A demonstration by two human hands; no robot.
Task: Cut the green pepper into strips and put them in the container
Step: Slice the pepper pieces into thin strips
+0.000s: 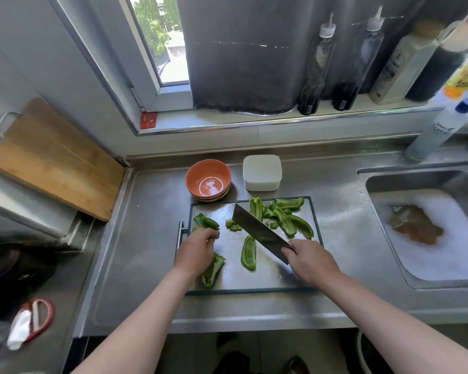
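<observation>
Cleaver point(260, 233) clamped in right hand point(312, 261) over board's point(268, 276) middle; left hand point(197, 251) seemingly pinching pepper piece point(206, 222) at left edge.

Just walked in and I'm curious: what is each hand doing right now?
Left hand: fingers curled on a pepper piece.
Right hand: holding the knife.
</observation>
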